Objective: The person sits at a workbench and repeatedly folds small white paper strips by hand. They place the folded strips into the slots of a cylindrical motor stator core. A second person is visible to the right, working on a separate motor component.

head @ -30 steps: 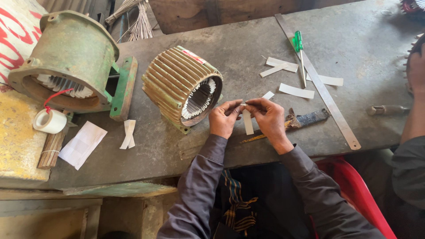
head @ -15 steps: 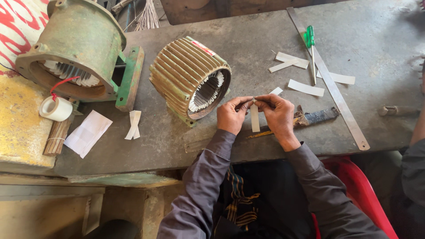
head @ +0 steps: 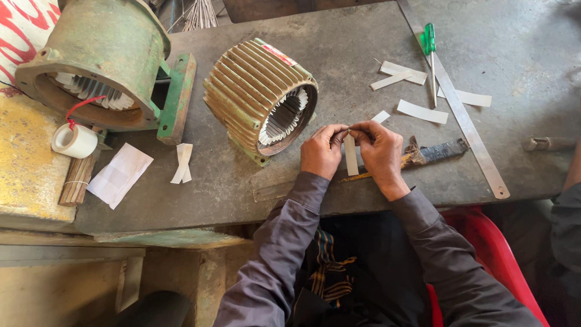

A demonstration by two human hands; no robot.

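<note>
Here, from my remote seat, I see the left hand [head: 322, 150] and the right hand [head: 380, 150] brought together over the near edge of the grey worktop [head: 339, 48]. Both pinch the top end of a narrow white paper strip [head: 351, 155], fingertips closed on it from either side, and the strip hangs down between the two hands toward the worktop edge. I think the top end is being folded or creased, but the fingers cover it and I cannot tell.

Just beyond the left hand lies a ribbed, tan motor stator housing [head: 257, 91] on its side, its open bore with pale slot liners turned toward the hands. Farther left sits a larger green motor housing [head: 103, 48], also with its opening toward me, and near it a roll of white tape [head: 74, 140], a bundle of thin wooden sticks [head: 75, 180], a white paper sheet [head: 120, 175] and a small folded white strip [head: 182, 162].

To the right of the right hand, a dark-handled knife [head: 433, 151] lies on the worktop, touching a long steel ruler [head: 460, 109]. Beside the ruler rests a green-handled screwdriver [head: 430, 48], with several cut white strips [head: 422, 112] scattered around it. A red plastic seat [head: 484, 242] shows below my right sleeve.
</note>
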